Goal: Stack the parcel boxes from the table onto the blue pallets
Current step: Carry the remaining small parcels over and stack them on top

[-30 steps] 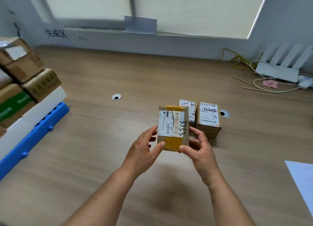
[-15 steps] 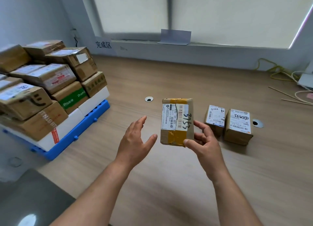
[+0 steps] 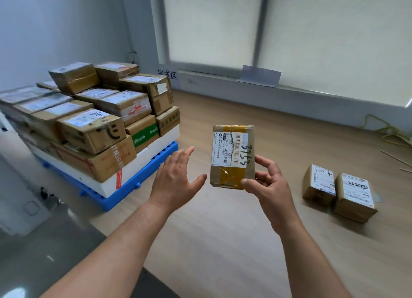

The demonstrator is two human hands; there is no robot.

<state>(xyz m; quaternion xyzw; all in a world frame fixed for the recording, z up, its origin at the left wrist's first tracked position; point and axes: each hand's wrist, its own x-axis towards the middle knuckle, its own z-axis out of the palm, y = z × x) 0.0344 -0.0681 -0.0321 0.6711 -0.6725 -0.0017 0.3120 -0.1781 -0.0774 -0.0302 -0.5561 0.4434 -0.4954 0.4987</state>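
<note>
My right hand (image 3: 270, 186) grips a small brown parcel (image 3: 231, 156) by its lower right corner and holds it upright above the table; its white label reads 3753. Just left of the parcel, my left hand (image 3: 176, 181) hovers with straight fingers and touches nothing. The blue pallet (image 3: 142, 177) lies on the table's left end and carries a white slab with several stacked cardboard parcels (image 3: 93, 119). On the table to the right lie two small labelled parcels (image 3: 320, 186) (image 3: 354, 197), side by side.
The wooden table (image 3: 223, 242) runs to a grey window ledge at the back. Yellow and white cables (image 3: 388, 135) lie at the far right. A dark grey floor (image 3: 44, 242) drops away left of the table's edge.
My left hand let go of the parcel and opened beside it. My right hand carried the parcel leftward, and my view swung left, bringing the whole pallet stack into sight.
</note>
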